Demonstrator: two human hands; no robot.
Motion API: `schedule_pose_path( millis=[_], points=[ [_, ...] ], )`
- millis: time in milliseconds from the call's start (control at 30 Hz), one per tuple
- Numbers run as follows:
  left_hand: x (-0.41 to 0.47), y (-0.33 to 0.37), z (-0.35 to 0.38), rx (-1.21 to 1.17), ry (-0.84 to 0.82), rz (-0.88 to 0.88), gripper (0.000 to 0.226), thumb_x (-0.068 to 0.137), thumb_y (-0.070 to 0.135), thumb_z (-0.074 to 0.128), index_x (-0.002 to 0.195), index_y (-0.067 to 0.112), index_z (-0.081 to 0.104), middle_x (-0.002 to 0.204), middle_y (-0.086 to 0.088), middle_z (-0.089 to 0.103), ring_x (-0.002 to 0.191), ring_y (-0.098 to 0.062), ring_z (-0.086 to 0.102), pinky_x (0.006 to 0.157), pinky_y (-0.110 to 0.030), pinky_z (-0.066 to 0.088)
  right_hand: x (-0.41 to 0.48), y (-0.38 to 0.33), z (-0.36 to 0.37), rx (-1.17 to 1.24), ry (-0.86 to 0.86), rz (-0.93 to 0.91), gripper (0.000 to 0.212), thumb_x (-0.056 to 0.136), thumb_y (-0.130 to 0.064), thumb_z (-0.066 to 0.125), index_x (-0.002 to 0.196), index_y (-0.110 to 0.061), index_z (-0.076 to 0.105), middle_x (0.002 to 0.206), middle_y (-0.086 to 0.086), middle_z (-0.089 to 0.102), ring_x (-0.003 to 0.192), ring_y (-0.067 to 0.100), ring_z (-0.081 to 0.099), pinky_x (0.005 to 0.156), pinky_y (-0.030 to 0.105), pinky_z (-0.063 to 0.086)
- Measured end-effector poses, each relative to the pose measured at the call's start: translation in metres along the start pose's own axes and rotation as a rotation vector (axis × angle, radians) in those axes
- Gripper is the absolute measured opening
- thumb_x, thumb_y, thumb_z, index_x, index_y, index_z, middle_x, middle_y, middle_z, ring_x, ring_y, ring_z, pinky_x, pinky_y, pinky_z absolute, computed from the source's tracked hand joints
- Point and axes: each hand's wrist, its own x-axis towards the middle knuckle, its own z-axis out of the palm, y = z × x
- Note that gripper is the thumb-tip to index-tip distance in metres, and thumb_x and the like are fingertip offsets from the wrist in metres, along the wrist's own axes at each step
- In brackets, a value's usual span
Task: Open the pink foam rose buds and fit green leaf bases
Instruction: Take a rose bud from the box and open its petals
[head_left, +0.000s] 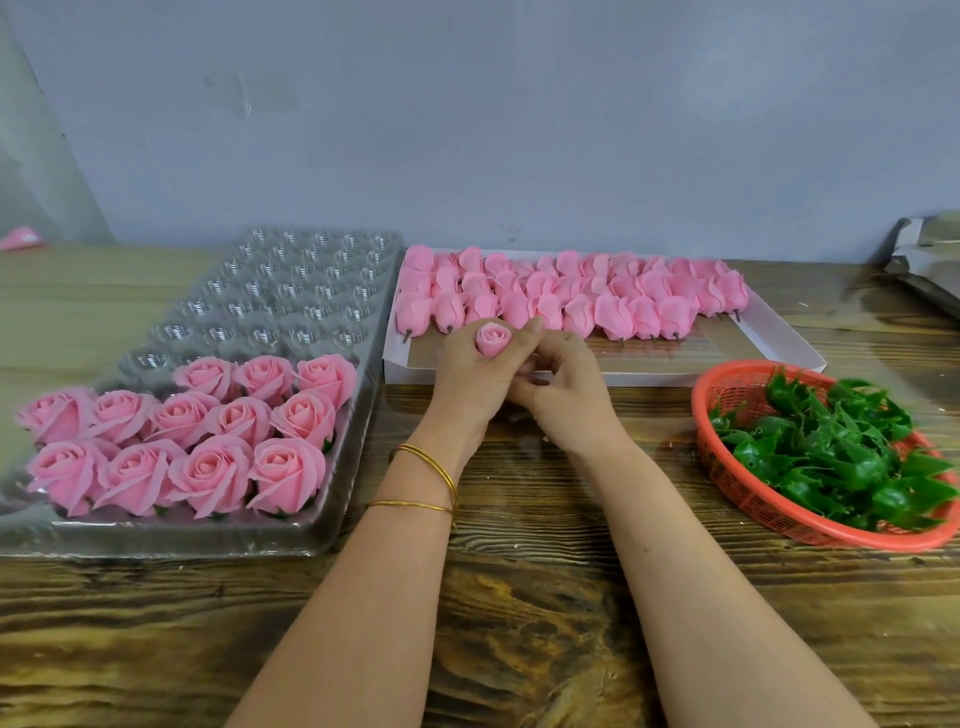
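A closed pink foam rose bud (492, 339) stands upright in my left hand (475, 376), whose fingers curl round its lower half. My right hand (563, 387) is pressed against the left from the right, fingers curled at the bud's base, thumb tip beside the bud's top. Several closed buds (571, 296) lie in rows in a white cardboard tray (779, 338) just behind my hands. Green leaf bases (831, 447) fill an orange basket (727, 395) at the right. Several opened roses (182, 441) sit in a clear plastic cell tray (291, 291) at the left.
Everything rests on a wooden table (519, 597) against a grey wall. A grey foil-like package (930, 260) lies at the far right edge. A pink scrap (21, 239) sits at the far left. Two gold bangles (426, 478) circle my left wrist.
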Motion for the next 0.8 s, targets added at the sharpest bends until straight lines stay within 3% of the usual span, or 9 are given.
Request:
schedule_pose_path(
  millis=[100,167,267,333,467,567,667,733,800],
  points=[
    [0.0,-0.001,0.0,0.018,0.011,0.002,0.03,0.084,0.025,0.074,0.056,0.027,0.062,0.056,0.009,0.06,0.059,-0.006,0.059,0.057,-0.021,0.05,0.0,-0.003,-0.001,0.051,-0.01,0.002,0.018,0.077,0.009,0.069,0.095,0.006,0.068,0.091,0.023,0.06,0.088,0.035,0.057,0.08,0.047,0.053],
    [-0.001,0.0,0.001,0.018,0.033,0.003,0.026,0.085,0.023,0.074,0.061,0.018,0.064,0.058,0.0,0.063,0.06,-0.009,0.06,0.058,-0.025,0.051,0.0,-0.006,-0.001,0.115,0.001,0.031,0.014,0.071,0.003,0.066,0.084,0.009,0.065,0.078,0.016,0.056,0.073,0.026,0.053,0.068,0.045,0.05],
    [-0.003,0.004,0.002,0.073,0.048,0.043,0.032,0.087,0.023,0.071,0.076,-0.007,0.065,0.074,-0.027,0.066,0.069,-0.025,0.059,0.069,-0.047,0.055,-0.001,-0.009,-0.001,0.174,0.092,0.121,0.032,0.061,-0.019,0.057,0.087,-0.002,0.066,0.107,0.021,0.057,0.085,0.027,0.059,0.068,0.033,0.053],
    [-0.003,0.006,0.002,0.162,0.064,0.082,0.035,0.09,0.022,0.068,0.076,-0.01,0.061,0.07,-0.025,0.061,0.067,-0.024,0.054,0.07,-0.053,0.053,-0.001,-0.011,-0.003,0.243,0.155,0.119,0.026,0.064,-0.022,0.057,0.084,-0.008,0.067,0.11,0.019,0.058,0.085,0.018,0.061,0.069,0.023,0.05],
    [-0.004,0.007,0.002,0.357,0.04,0.153,0.033,0.091,0.014,0.064,0.06,0.012,0.052,0.06,-0.014,0.052,0.061,-0.019,0.045,0.058,-0.043,0.045,-0.001,-0.014,-0.005,0.349,0.169,0.083,0.009,0.072,-0.025,0.062,0.073,-0.017,0.065,0.075,-0.004,0.063,0.068,0.003,0.058,0.064,0.018,0.048],
    [-0.007,0.008,0.006,0.361,-0.012,0.15,0.027,0.09,0.014,0.066,0.066,0.025,0.061,0.064,-0.001,0.061,0.064,-0.013,0.054,0.06,-0.037,0.046,0.0,-0.009,-0.004,0.32,0.144,0.121,0.022,0.078,-0.027,0.071,0.086,-0.007,0.067,0.099,0.021,0.064,0.083,0.016,0.062,0.07,0.025,0.052],
    [-0.009,0.011,0.007,0.359,-0.021,0.166,0.04,0.089,0.014,0.068,0.061,0.041,0.059,0.058,0.013,0.058,0.061,-0.007,0.053,0.059,-0.026,0.043,-0.001,-0.008,-0.003,0.279,0.127,0.171,0.02,0.086,-0.021,0.072,0.095,-0.004,0.066,0.117,0.029,0.058,0.102,0.033,0.063,0.087,0.046,0.056],
    [-0.009,0.012,0.007,0.394,-0.02,0.187,0.038,0.09,0.017,0.067,0.064,0.043,0.059,0.062,0.008,0.063,0.063,-0.014,0.058,0.058,-0.03,0.045,-0.001,-0.01,-0.003,0.296,0.132,0.188,0.021,0.085,-0.02,0.073,0.097,-0.004,0.067,0.116,0.028,0.059,0.104,0.036,0.064,0.086,0.053,0.056],
    [-0.009,0.013,0.008,0.412,-0.028,0.192,0.031,0.091,0.018,0.066,0.072,0.043,0.063,0.074,-0.006,0.071,0.074,-0.024,0.065,0.065,-0.035,0.051,-0.002,-0.012,-0.003,0.301,0.14,0.18,0.02,0.084,-0.017,0.074,0.097,-0.003,0.067,0.11,0.029,0.063,0.103,0.036,0.064,0.085,0.049,0.057]
  ],
)
